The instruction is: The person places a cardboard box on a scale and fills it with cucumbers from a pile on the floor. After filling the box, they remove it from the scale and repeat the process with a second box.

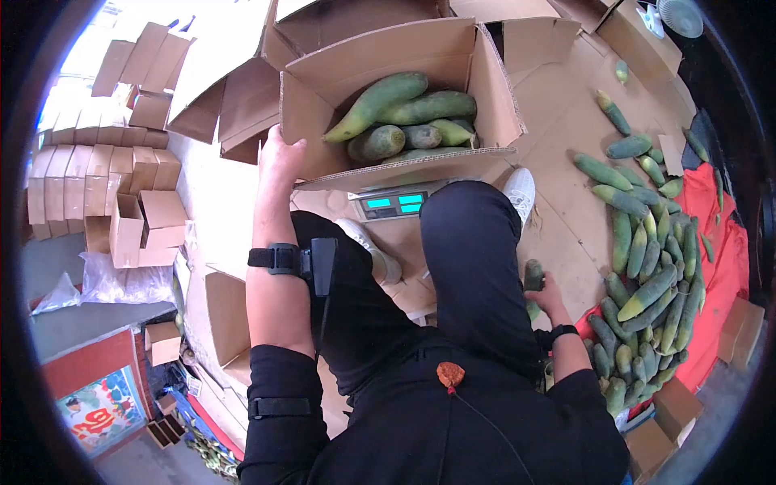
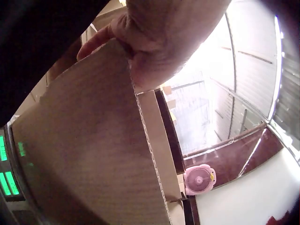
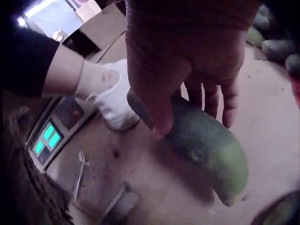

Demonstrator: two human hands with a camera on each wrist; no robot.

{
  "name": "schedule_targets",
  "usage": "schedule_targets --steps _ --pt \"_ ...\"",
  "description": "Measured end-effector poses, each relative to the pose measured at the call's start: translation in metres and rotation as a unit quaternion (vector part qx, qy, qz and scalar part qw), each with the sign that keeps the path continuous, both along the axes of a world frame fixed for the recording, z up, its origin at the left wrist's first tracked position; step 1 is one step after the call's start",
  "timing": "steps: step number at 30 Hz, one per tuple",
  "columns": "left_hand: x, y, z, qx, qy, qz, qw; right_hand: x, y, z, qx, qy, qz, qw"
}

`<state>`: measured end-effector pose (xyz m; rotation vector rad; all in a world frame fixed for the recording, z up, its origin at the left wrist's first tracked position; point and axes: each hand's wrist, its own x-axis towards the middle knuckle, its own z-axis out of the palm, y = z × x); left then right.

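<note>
An open cardboard box (image 1: 404,168) holding several large green gourds (image 1: 376,101) stands on a scale (image 1: 392,204) with lit green displays. The left hand (image 1: 281,160) grips the box's near left corner; in the left wrist view that hand (image 2: 159,37) lies over the edge of the cardboard wall (image 2: 89,131). Beside the right knee, the right hand (image 1: 551,299) holds a single green gourd (image 1: 533,276). In the right wrist view the right hand (image 3: 187,70) has its thumb and fingers round the gourd (image 3: 201,140), whose paler end points down and away.
A large pile of gourds (image 1: 647,291) lies at the right, partly on red cloth (image 1: 711,234). More cardboard boxes (image 1: 105,174) are stacked at the left. White shoes (image 1: 520,192) flank the scale. A pink fan (image 2: 199,180) shows in the left wrist view.
</note>
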<state>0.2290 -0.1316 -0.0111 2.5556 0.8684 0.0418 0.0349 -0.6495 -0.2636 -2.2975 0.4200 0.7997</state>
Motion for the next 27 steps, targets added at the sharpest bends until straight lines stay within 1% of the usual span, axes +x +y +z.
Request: schedule_targets --steps 1,2,4,6,8,10,12,14,16,18,20,21,23,24,26,27 --pt "0.000 0.000 0.001 0.004 0.002 0.005 1.000 0.007 -0.005 0.019 -0.018 -0.006 -0.039 0.999" --pt "-0.001 -0.001 0.003 0.001 0.001 0.004 1.000 0.014 -0.009 0.035 -0.020 -0.007 -0.040 0.999" --pt "-0.001 -0.003 0.008 -0.002 0.022 0.008 1.000 0.037 -0.015 0.068 0.012 -0.063 -0.086 0.994" --pt "-0.001 0.002 0.002 -0.001 0.015 0.002 1.000 0.062 -0.014 0.104 0.099 -0.131 -0.143 0.976" --pt "-0.001 0.006 0.000 -0.001 0.009 0.001 1.000 0.091 -0.018 0.120 0.224 -0.250 -0.130 0.933" --pt "-0.002 0.004 0.000 -0.006 -0.006 -0.011 1.000 0.122 -0.007 0.172 0.131 -0.334 -0.080 0.930" --pt "-0.003 0.001 0.005 -0.016 -0.002 -0.008 1.000 0.149 0.023 0.239 0.190 -0.356 -0.061 0.913" --pt "-0.001 0.001 0.005 -0.025 0.001 -0.008 1.000 0.170 0.057 0.299 0.208 -0.395 -0.040 0.894" --pt "0.000 0.003 0.000 0.006 0.000 -0.008 1.000 0.189 0.091 0.340 0.202 -0.474 0.021 0.857" --pt "-0.001 -0.001 0.006 -0.002 0.003 -0.010 1.000 0.196 0.135 0.376 0.217 -0.508 0.060 0.832" --pt "0.000 -0.003 0.007 -0.009 0.007 -0.013 1.000 0.216 0.168 0.379 0.140 -0.640 0.138 0.743" --pt "0.000 -0.003 0.006 -0.006 0.004 -0.010 1.000 0.221 0.183 0.379 0.139 -0.640 0.137 0.744" --pt "-0.001 -0.003 0.009 -0.003 0.000 -0.006 1.000 0.226 0.204 0.371 0.102 -0.638 0.231 0.727" --pt "-0.002 -0.003 0.009 -0.004 -0.005 -0.011 1.000 0.225 0.205 0.366 0.102 -0.639 0.230 0.727" --pt "-0.002 -0.002 0.007 -0.006 -0.009 -0.015 1.000 0.221 0.203 0.350 0.099 -0.620 0.203 0.751" --pt "-0.001 -0.001 0.006 0.002 -0.019 -0.016 1.000 0.220 0.198 0.342 0.100 -0.619 0.203 0.752"
